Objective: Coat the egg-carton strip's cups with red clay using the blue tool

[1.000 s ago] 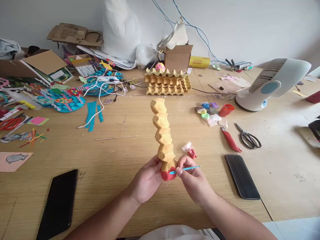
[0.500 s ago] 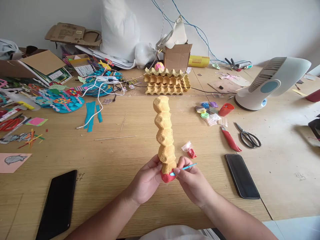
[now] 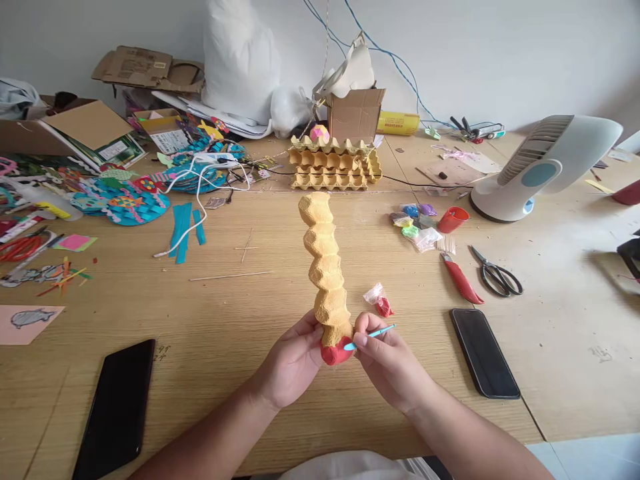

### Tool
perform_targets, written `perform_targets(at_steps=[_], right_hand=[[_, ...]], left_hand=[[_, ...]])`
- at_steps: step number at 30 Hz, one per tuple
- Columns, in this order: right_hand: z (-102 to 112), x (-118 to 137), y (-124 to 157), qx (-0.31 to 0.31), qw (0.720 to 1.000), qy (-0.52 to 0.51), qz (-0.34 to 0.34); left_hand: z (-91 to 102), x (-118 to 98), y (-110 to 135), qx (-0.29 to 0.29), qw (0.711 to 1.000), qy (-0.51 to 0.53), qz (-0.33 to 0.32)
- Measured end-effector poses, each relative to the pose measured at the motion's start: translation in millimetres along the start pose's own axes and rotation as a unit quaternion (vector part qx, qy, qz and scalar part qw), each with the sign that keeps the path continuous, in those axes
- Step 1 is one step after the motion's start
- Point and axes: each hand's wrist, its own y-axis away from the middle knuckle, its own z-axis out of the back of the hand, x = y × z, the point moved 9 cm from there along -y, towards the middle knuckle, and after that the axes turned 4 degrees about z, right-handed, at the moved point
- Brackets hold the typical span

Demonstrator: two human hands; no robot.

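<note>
A long strip of yellow egg-carton cups point(image 3: 323, 260) stretches away from me over the wooden table point(image 3: 225, 333). Its near end is capped with red clay point(image 3: 334, 353). My left hand point(image 3: 290, 363) grips that near end from the left, fingers curled round it. My right hand point(image 3: 387, 363) pinches a thin light-blue tool point(image 3: 370, 335), whose tip touches the red clay.
A small bag of red clay point(image 3: 380, 301) lies just right of the strip. Black phones lie at the near left point(image 3: 117, 407) and right point(image 3: 484, 352). A red knife point(image 3: 461, 280), scissors point(image 3: 496, 273), a red cup point(image 3: 454, 219), stacked egg trays point(image 3: 334, 167) and a white fan point(image 3: 545, 167) sit farther back.
The far end of the strip swung slightly right, then back left. The blue tool tilted a little as its tip worked at the red clay. Both hands stayed in place.
</note>
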Motion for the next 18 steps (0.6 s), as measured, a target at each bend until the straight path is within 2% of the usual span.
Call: perform_targets(at_steps=[3,12,18], right_hand=[[-1.5,-0.1,0.1,0.003,1.000,-0.005,-0.007],[3.5,1.2,2.6,-0.006,0.998,0.028,0.053],[4.3,4.6,2.8,-0.019,0.998,0.025,0.060]], left_hand=[[3.3,0.5,-0.1,-0.007,1.000,0.004,0.002],[-3.5,7.0,-0.7,0.021,0.999,0.030,0.030],[-1.3,4.6,-1.9,0.008,1.000,0.022,0.015]])
